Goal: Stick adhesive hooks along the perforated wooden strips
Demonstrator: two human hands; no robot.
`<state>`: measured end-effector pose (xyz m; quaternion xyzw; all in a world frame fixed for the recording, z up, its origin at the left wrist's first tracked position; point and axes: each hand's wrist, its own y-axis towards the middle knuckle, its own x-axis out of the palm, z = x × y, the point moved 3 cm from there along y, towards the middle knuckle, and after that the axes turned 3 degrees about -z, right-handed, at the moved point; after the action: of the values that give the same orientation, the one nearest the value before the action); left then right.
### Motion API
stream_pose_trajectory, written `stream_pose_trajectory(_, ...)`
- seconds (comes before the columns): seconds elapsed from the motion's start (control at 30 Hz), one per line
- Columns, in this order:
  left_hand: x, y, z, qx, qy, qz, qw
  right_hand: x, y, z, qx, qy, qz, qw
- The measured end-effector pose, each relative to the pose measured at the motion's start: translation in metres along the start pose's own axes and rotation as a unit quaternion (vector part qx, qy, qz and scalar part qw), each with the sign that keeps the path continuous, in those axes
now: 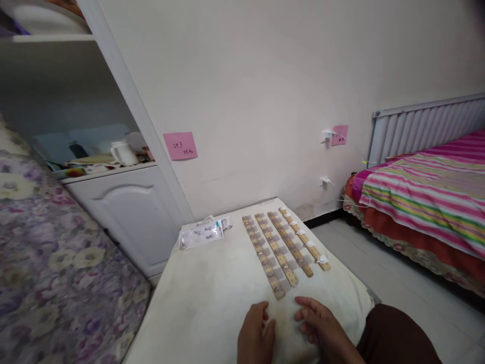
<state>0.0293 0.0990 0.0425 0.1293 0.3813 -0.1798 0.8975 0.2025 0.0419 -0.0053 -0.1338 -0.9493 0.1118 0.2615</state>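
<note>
My left hand (pixel 256 334) rests at the near edge of the white-covered table (pixel 197 298), fingers loosely curved and thumb apart, with nothing in it. To its right, my right hand (pixel 320 323) is open too, its fingers spread and slightly bent. Just beyond both hands lie several narrow wooden strips with small holes, side by side and slanting away. The leftmost strip (pixel 279 293) is nearest my hands and bears small translucent pieces. White pieces sit along the rightmost strip (pixel 326 266). Neither hand touches a strip.
Clear plastic packets (pixel 201 234) lie at the table's back left. A cupboard holds a white jug (pixel 124 153). Floral fabric (pixel 56 283) hangs at left. White plugs (pixel 326 134) are in the wall. A bed with a striped cover (pixel 424 177) stands at right.
</note>
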Motion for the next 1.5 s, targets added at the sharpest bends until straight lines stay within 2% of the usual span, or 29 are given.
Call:
stream_pose_trajectory(0.07, 0.012, 0.007, -0.003, -0.007, 0.02, 0.002, 1.0, 0.0, 0.005, 0.009, 0.036, 0.069, 0.003, 0.997)
stream_pose_trajectory(0.17, 0.025, 0.021, -0.004, -0.036, 0.04, -0.01, 0.999, 0.007, 0.009, 0.008, 0.065, 0.125, -0.005, 0.99)
stream_pose_trajectory(0.47, 0.041, 0.044, -0.007, -0.056, 0.001, -0.002, 0.998, 0.025, 0.016, 0.001, 0.065, 0.144, -0.005, 0.987)
stream_pose_trajectory(1.13, 0.039, 0.057, -0.014, -0.075, -0.055, 0.001, 0.996, 0.027, 0.032, 0.013, 0.071, 0.111, -0.015, 0.991)
stream_pose_trajectory(1.27, 0.037, 0.058, -0.013, -0.082, -0.068, 0.008, 0.994, 0.027, 0.037, 0.021, 0.066, 0.078, -0.002, 0.995)
stream_pose_trajectory(1.5, 0.026, 0.057, -0.014, -0.125, -0.105, 0.031, 0.986, 0.031, 0.045, 0.027, 0.02, -0.005, 0.018, 1.0)
